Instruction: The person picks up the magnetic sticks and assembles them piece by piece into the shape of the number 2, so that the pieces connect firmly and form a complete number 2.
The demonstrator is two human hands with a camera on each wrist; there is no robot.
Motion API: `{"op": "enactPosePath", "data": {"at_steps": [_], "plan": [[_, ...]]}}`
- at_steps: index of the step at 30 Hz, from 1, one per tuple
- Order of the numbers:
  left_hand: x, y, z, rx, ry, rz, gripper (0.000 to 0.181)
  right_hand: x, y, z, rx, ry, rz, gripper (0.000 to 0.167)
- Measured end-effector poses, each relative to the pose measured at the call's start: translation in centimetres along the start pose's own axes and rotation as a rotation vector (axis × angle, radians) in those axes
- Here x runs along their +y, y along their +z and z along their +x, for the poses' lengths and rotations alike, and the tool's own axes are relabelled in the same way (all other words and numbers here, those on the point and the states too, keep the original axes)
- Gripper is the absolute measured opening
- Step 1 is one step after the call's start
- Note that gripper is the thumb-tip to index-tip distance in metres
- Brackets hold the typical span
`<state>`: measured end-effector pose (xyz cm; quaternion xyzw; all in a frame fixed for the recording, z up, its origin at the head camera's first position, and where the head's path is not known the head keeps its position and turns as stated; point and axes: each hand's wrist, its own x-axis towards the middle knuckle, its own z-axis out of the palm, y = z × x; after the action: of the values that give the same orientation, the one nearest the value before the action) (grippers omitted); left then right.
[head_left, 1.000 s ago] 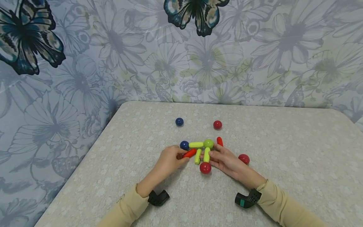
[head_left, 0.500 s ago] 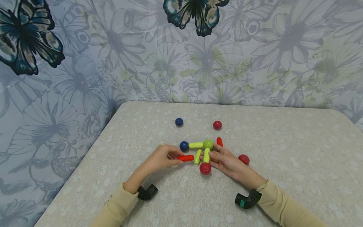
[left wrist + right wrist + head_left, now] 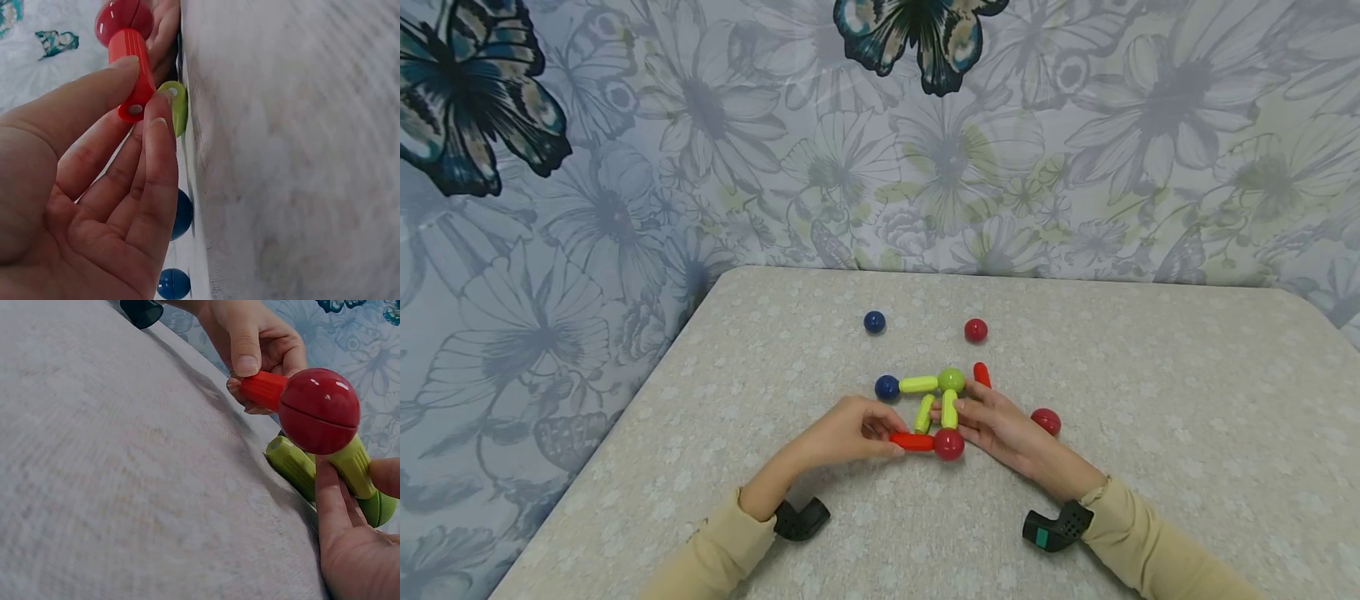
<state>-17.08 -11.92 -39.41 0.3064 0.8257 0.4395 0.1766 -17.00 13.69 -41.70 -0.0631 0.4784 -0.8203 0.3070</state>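
In the head view my left hand [image 3: 850, 435] pinches a red rod [image 3: 913, 442] between thumb and fingers. The rod's far end meets a red ball [image 3: 949, 444]. My right hand [image 3: 1006, 427] grips a yellow-green rod [image 3: 950, 408] that runs from that ball to a green ball [image 3: 951, 380]. Another yellow-green rod [image 3: 919, 384] links the green ball to a blue ball [image 3: 887, 387]. A loose yellow-green rod [image 3: 923, 415] lies inside this angle, by the right fingertips. In the right wrist view the red rod [image 3: 264, 390] touches the red ball [image 3: 320, 411].
Farther back on the cloth-covered table [image 3: 1150, 375] are a loose blue ball [image 3: 874, 322] and a red ball [image 3: 976, 330]. Beyond my right fingers lies a second red rod [image 3: 981, 373]. One more red ball [image 3: 1046, 421] sits behind the right wrist. A patterned wall stands behind the table.
My left hand first drew back left with the red rod, turning it level, then brought it forward and right against the red ball. The right hand has stayed almost still.
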Motion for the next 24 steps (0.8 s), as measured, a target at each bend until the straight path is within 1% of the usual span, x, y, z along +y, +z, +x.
{"op": "enactPosePath", "data": {"at_steps": [2,7,10,13,16,20,24], "plan": [[0.2,0.1,0.0,0.013,-0.009,-0.013,0.016,0.0,0.1,-0.1,0.01,0.001,-0.001,0.062],[0.3,0.2,-0.1,0.041,-0.03,-0.04,0.016,0.0,0.4,-0.4,0.033,0.004,-0.068,0.07],[0.2,0.2,0.0,0.059,-0.039,-0.036,0.017,0.1,0.6,-0.6,0.042,0.001,-0.116,0.076],[0.1,0.2,0.0,0.073,-0.041,-0.028,0.017,0.1,0.7,-0.7,0.036,-0.009,-0.164,0.077],[0.2,0.2,0.1,0.082,-0.043,-0.032,0.017,0.1,0.9,-0.9,0.009,-0.006,-0.22,0.072],[0.3,0.2,0.1,0.097,-0.05,-0.039,0.017,0.2,1.2,-1.1,-0.032,0.001,-0.271,0.059],[0.3,0.3,0.1,0.107,-0.051,-0.039,0.017,0.2,1.4,-1.1,-0.037,-0.003,-0.3,0.048]]}}
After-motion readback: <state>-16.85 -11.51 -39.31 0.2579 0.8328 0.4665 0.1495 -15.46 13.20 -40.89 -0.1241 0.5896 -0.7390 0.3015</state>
